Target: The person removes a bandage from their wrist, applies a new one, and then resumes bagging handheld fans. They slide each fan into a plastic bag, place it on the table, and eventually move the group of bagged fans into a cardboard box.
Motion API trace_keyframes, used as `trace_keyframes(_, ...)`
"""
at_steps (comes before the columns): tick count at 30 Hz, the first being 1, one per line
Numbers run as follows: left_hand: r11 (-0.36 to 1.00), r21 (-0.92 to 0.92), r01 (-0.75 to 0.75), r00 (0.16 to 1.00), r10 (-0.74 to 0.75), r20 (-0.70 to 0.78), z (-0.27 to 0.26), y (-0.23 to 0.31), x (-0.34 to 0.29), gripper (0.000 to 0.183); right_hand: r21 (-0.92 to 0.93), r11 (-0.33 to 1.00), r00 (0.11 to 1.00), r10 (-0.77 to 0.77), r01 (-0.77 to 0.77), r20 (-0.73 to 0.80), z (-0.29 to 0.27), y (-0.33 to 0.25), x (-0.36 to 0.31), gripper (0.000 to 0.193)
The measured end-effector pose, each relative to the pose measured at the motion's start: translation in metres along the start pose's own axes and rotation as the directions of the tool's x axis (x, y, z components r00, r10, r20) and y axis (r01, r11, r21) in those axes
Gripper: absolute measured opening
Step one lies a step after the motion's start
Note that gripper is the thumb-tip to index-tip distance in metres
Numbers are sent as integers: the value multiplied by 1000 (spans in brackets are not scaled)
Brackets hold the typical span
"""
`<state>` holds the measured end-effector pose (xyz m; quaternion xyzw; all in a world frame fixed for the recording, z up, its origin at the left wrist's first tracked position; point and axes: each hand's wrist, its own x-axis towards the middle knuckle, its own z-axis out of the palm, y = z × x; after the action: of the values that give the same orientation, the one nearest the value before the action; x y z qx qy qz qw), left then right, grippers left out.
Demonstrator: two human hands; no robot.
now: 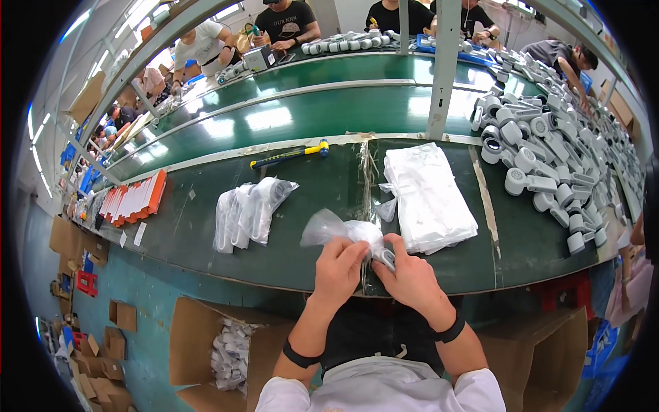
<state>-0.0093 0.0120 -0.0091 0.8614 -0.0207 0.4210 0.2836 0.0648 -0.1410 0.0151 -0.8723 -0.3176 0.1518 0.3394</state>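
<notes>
Close to the bench's front edge, a clear plastic bag (322, 228) is stretched out to the left, with a white and grey handheld device (385, 259) at its right end. The fingers of my left hand (338, 269) are closed on the bag. My right hand (410, 276) grips the device through or at the bag's end; which of these, I cannot tell. Just beyond my right hand lies a stack of flat white plastic bags (432, 199). To the left rest several bagged devices (251, 213) side by side.
A large heap of grey-white devices (542, 151) covers the bench's right side. A yellow and black hammer (292, 155) lies at the back, orange-edged cards (135, 198) at the far left. Below stand a carton of bagged pieces (185, 343) and another carton (549, 357). Co-workers sit across the green conveyor (322, 113).
</notes>
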Motion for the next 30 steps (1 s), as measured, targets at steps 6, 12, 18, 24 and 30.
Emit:
trace_keyframes(6,998,50,-40,997,36,65,-2,12,7,14,50,998,1000,-21,22,-6,10,-1,4,58)
trace_keyframes(12,998,-3,61,997,-61,40,-6,15,-8,37,551,819,978,54,-159,201,10,7,11,63)
trace_keyframes(18,993,-23,113,988,-114,-107,-10,2,-5,33,820,411,907,45,-398,418,15,0,10,39)
trace_keyframes(24,701,-529,479,851,-519,83,-1,-8,-16,15,906,54,906,-29,-421,423,19,-3,13,27)
trace_keyframes(30,886,-382,262,960,-278,13,-2,18,-27,8,945,181,945,237,-273,228,30,4,17,29)
